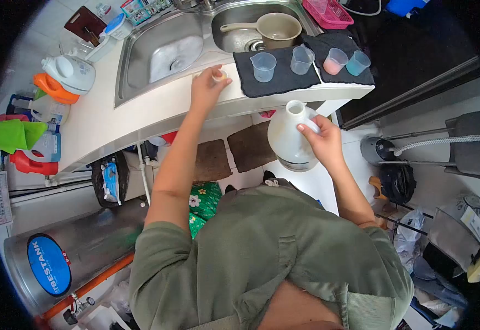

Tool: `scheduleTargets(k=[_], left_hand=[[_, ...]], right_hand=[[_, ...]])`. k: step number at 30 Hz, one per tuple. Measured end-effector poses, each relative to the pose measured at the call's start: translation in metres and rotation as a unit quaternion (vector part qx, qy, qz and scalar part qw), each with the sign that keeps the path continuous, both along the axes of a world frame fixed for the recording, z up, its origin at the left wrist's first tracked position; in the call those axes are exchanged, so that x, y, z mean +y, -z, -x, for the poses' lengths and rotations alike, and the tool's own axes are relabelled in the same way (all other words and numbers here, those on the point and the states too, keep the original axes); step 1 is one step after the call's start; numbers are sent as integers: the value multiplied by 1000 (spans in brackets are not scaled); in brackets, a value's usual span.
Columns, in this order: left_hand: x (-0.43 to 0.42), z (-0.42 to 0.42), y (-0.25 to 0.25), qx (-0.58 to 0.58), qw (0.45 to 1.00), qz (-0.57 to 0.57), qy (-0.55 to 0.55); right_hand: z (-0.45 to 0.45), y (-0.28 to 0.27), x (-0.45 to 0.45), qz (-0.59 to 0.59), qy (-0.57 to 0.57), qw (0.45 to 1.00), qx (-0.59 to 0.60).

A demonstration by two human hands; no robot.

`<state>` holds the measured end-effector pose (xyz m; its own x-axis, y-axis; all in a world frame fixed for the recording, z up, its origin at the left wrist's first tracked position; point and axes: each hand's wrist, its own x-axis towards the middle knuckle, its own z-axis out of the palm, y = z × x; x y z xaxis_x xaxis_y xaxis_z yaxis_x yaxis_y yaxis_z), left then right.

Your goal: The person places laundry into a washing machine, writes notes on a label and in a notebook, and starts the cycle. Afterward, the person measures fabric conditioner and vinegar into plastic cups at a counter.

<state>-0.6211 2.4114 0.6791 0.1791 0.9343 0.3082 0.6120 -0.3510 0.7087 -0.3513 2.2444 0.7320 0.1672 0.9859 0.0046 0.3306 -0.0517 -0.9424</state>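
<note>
My right hand [323, 138] grips the handle of a white jug [292, 136], held upright in front of the counter with its mouth uncapped. Over the counter's front edge, my left hand [209, 85] has its fingers around a small pale round object [219, 76], perhaps a cap. Between the hands and farther back, a clear measuring cup [263, 67] and another clear cup [300, 60] stand on a dark cloth [245, 77]. On the cloth's right part are a cup with pink contents [334, 61] and a bluish cup [357, 63].
Behind the cups, a double sink [133, 60] holds a beige pot [278, 30]. A pink basket [336, 16] is at the back. Bottles [72, 74] crowd the counter's left end. Dark mats [251, 146] lie on the floor; a metal tank [97, 242] is lower left.
</note>
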Motion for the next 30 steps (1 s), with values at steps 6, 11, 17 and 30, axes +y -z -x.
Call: scheduleTargets(k=[6,11,17,30], left_hand=[[-18,-20,-17,171,979,-63,-94],[-8,-98,-74,181,962,-202,-24],[35,-173,-89,350,919,-134,121],[35,24,-231,-217,843,209,445]], right_hand=[[-22,-9,-8,43,-29,992,113],[-31,-29,-19,-48,-59,997,29],[-31,-57,-21,-158,-82,968,-178],[47,-181,3,-216,-91,964,-125]])
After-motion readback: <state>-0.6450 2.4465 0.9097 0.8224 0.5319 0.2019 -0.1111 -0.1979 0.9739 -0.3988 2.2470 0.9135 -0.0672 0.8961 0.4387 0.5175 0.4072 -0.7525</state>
